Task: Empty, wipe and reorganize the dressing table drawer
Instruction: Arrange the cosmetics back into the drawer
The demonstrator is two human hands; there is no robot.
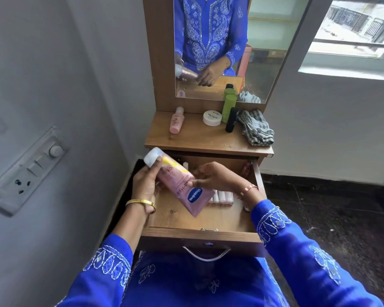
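I see a pink tube (182,187) with a white cap, a yellow patch and a blue oval logo. On the brown wood-grain tabletop (197,140): a pink bottle (176,121) at the left edge, a white jar (212,118), a green bottle (228,108), a black tube (231,119), and a grey checked cloth (255,127) (right edge). My sleeves (297,244) are blue with white embroidery.

drawer (226,220): matt wood-grain board, lower centre | drawer handle (206,255): shiny curved metal | pink tube (182,187): glossy plastic, smooth white cap | tabletop (200,138): wood-grain laminate, slight sheen | checked cloth (255,127): soft woven fabric, crumpled, right of centre | mirror (226,47): glossy glass, top centre
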